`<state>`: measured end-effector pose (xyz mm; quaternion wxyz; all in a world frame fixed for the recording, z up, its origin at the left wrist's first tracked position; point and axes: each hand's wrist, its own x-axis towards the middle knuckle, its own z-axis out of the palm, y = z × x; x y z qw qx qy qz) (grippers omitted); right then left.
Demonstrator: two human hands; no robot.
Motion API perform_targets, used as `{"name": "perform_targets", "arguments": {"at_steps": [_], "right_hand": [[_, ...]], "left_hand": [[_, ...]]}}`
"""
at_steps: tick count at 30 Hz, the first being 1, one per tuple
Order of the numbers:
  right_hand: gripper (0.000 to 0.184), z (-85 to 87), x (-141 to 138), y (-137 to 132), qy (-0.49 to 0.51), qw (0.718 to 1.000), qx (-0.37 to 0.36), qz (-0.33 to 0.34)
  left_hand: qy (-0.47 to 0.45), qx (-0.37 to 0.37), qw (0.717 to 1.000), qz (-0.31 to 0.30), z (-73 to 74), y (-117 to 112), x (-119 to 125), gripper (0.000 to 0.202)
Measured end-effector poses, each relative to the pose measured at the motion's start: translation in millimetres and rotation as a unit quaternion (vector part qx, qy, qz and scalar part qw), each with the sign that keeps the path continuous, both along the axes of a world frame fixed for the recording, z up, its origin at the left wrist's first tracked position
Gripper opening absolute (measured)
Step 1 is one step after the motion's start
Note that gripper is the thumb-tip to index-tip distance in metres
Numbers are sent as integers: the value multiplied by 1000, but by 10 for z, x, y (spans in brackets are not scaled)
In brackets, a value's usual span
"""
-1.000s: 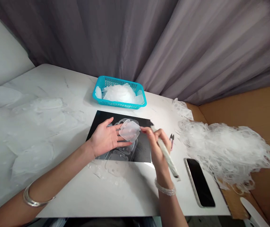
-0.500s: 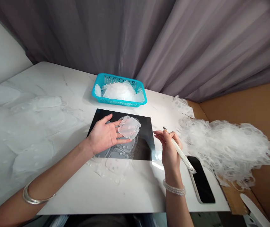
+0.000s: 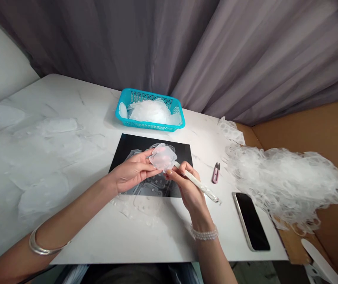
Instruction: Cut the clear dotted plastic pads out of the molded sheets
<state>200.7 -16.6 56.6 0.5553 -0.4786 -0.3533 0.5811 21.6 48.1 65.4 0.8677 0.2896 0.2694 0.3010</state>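
My left hand point(image 3: 136, 170) holds a thin, translucent white plastic piece point(image 3: 163, 157) with a notched, rounded outline, pinched by its left side above the black board. At the lower right edge of that piece, my right hand point(image 3: 191, 183) grips a slim pen-like tool point(image 3: 201, 186) with a pale, wrapped-looking handle. Its working tip is hidden behind the fingers and the piece, and its back end points down to the right. Beneath both hands lies the black board point(image 3: 183, 152), bearing several clear, flat plastic pieces point(image 3: 151, 189).
A blue basket point(image 3: 149, 127) of white pieces stands behind the board. On the right are thread snips point(image 3: 215, 173), a phone point(image 3: 251, 221) and a heap of white ring-shaped offcuts point(image 3: 287, 181) by cardboard point(image 3: 334, 134). Translucent pieces point(image 3: 44, 193) cover the table's left side.
My right hand has moved left with the tool and now meets the plastic piece. My left hand has turned from palm-up with spread fingers to pinching the piece. The snips have come into view.
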Motion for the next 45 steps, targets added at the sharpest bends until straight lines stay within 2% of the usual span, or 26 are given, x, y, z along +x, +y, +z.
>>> {"name": "perform_targets", "arguments": {"at_steps": [6, 11, 14, 16, 18, 20, 21, 23, 25, 27, 29, 33, 37, 39, 41, 45], "right_hand": [[41, 84, 6, 9, 1, 1000, -12, 1], [40, 70, 6, 0, -28, 1000, 8, -6], [38, 10, 87, 21, -78, 996, 23, -33], [39, -52, 173, 54, -121, 991, 27, -56], [40, -121, 263, 92, -178, 981, 35, -63], [37, -184, 336, 123, -256, 964, 56, -50], [35, -207, 364, 133, -292, 953, 67, -43], [33, -234, 400, 153, -345, 934, 85, -36], [32, -233, 414, 193, -370, 924, 97, -33], [32, -216, 421, 289, -397, 911, 111, -23], [32, -200, 434, 464, -423, 897, 125, -4], [34, -238, 468, 963, -454, 879, 143, 29], [31, -350, 418, 1290, -454, 875, 160, 59], [28, -368, 399, 1309, -451, 872, 178, 67], [25, -323, 440, 1257, -449, 870, 196, 51], [18, -57, 762, 1030, -444, 870, 209, -39]], "left_hand": [[-1, 30, 1000, 7, -2, 10, -23, 70], [6, 52, 998, 19, -31, -9, -20, 63], [29, 71, 995, 65, -32, 44, -81, 55], [54, 105, 984, 135, 20, 196, -136, 52], [85, 169, 958, 217, 121, 473, -165, 54], [134, 245, 918, 280, 240, 834, -143, 62], [170, 273, 902, 288, 289, 1015, -115, 70], [305, 278, 861, 297, 336, 1294, -56, 79], [370, 283, 830, 306, 299, 1388, -44, 85], [406, 314, 799, 312, 187, 1287, -118, 89], [444, 361, 767, 290, 34, 1065, -269, 82], [532, 419, 719, 157, -253, 629, -574, 39], [594, 440, 667, 97, -440, 477, -633, 21], [605, 453, 650, 77, -474, 486, -594, 13], [606, 469, 640, 63, -458, 523, -531, 14], [597, 508, 620, 46, -311, 656, -304, 21]]}}
